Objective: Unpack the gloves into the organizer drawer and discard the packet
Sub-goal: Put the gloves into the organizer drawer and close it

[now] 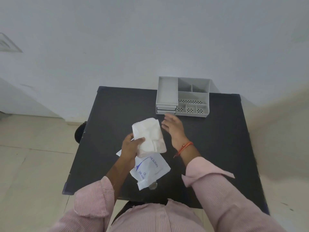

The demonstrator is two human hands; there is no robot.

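My left hand (pixel 130 148) grips a folded white bundle of gloves (pixel 150 136) and holds it up over the middle of the black table (pixel 217 139). Under the same hand hangs the white printed packet (pixel 150 173), marked with blue text; whether the hand holds it too I cannot tell. My right hand (pixel 173 127) is open with fingers spread, just right of the bundle and just in front of the grey organizer (pixel 192 96). The organizer's drawers (pixel 166 110) on its left side look shut.
The organizer stands at the table's far edge against a white wall, with an open tray on top left and several small compartments on the right. Tiled floor lies left and right of the table. A dark round object (pixel 80 131) sits off the table's left edge.
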